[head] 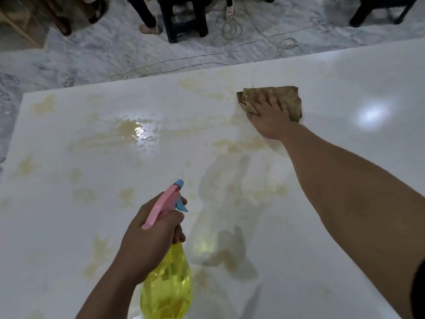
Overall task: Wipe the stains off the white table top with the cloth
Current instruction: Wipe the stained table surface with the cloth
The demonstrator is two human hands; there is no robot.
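Note:
The white table top [345, 93] fills most of the view and carries several yellowish stains [43, 104], with a wet puddle [135, 132] at the middle left. A brown cloth [287, 97] lies flat near the far edge. My right hand [269, 118] presses down on it with fingers spread. My left hand [151, 236] grips the neck of a yellow spray bottle [167, 286] with a pink and blue trigger head [165, 201], held above the near part of the table, nozzle pointing away from me.
Beyond the far table edge is a marbled floor with loose cables [230, 28] and a power strip [229, 8]. Dark stool legs [184, 21], a person's foot [149, 28] and other furniture stand at the top.

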